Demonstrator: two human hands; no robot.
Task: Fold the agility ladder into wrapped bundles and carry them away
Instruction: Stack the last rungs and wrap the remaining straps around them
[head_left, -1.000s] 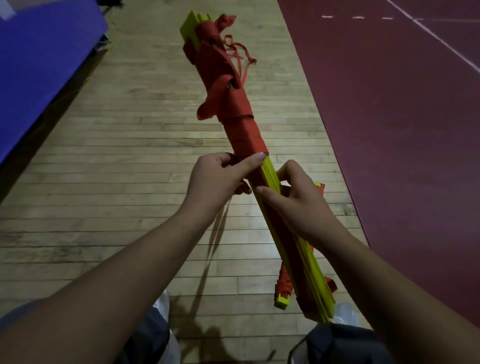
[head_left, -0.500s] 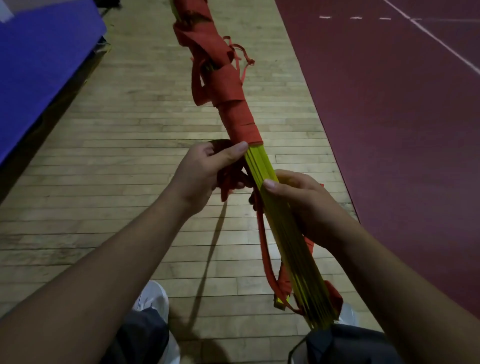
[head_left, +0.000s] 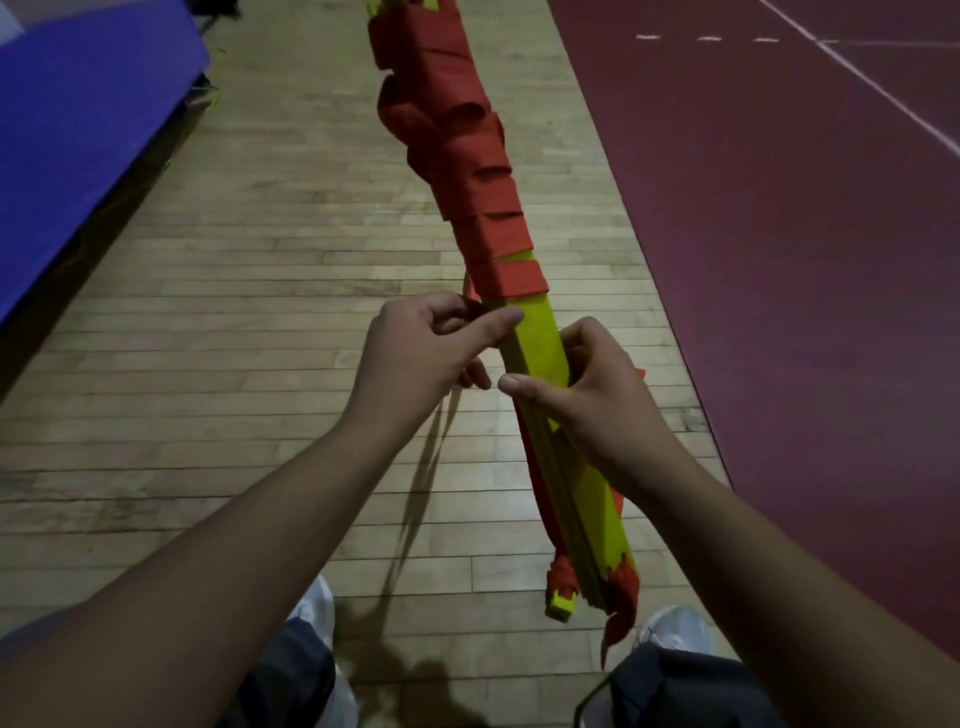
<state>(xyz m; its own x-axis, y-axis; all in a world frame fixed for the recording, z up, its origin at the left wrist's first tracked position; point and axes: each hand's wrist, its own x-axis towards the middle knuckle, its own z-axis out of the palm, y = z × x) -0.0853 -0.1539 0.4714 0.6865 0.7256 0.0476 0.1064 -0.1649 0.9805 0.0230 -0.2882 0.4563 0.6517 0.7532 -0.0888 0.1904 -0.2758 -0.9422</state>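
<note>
Both hands grip closed: right hand (head_left: 597, 400) clasps the rung bundle (head_left: 545, 343), left hand (head_left: 421, 353) pinches the red strap (head_left: 470, 306).

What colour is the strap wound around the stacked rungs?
Red; the strap shows clearly in the head view.

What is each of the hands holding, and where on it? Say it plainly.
The right hand grips the stack of yellow rungs around its bare middle, below the wrapped part. The left hand pinches the red strap beside the lowest wrap.
</note>
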